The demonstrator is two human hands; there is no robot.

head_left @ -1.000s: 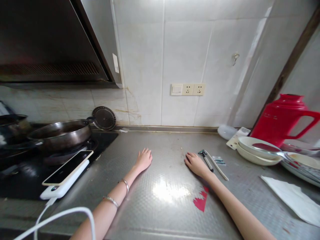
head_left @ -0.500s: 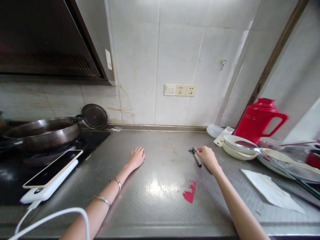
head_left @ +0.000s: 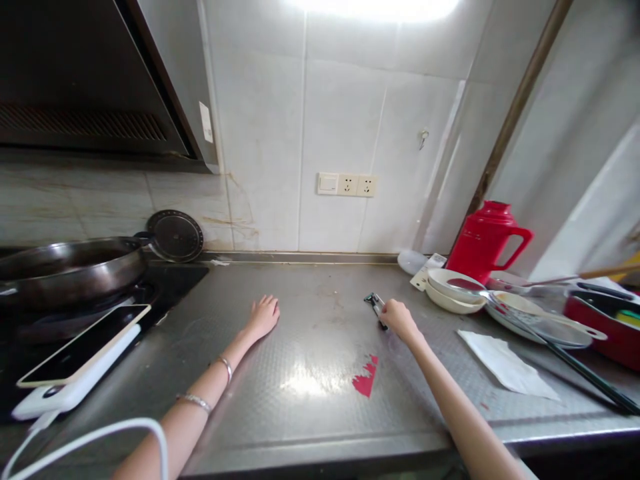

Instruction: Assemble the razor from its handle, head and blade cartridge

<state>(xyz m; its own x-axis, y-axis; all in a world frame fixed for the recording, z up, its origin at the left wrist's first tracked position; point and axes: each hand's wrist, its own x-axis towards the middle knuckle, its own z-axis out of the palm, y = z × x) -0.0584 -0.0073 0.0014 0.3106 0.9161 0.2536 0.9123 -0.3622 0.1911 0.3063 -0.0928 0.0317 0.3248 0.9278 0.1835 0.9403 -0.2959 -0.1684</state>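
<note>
My left hand (head_left: pixel 263 317) lies palm down on the metal counter (head_left: pixel 310 347), fingers stretched forward, holding nothing. My right hand (head_left: pixel 399 316) is closed in a pinch at the counter. A narrow silvery or clear piece sticks out from its fingertips; its kind is not clear. Right beside these fingers lies a small razor-like tool (head_left: pixel 373 303) with a black and green head and a dark handle, its lower part close to the fingers. Nearer me, between the hands, is a torn-looking red patch (head_left: pixel 365 377) on the counter.
On the left are a steel pan (head_left: pixel 75 270) on the hob and a phone (head_left: pixel 85 345) on a white power bank with a cable. To the right stand a red thermos jug (head_left: pixel 483 243), stacked bowls (head_left: pixel 453 303), plates with utensils, and a white tissue (head_left: pixel 505 363).
The view has swung slightly right, bringing a red pan in at the right. My right hand has come closer over the razor-like tool's handle. The left hand stays on the counter.
</note>
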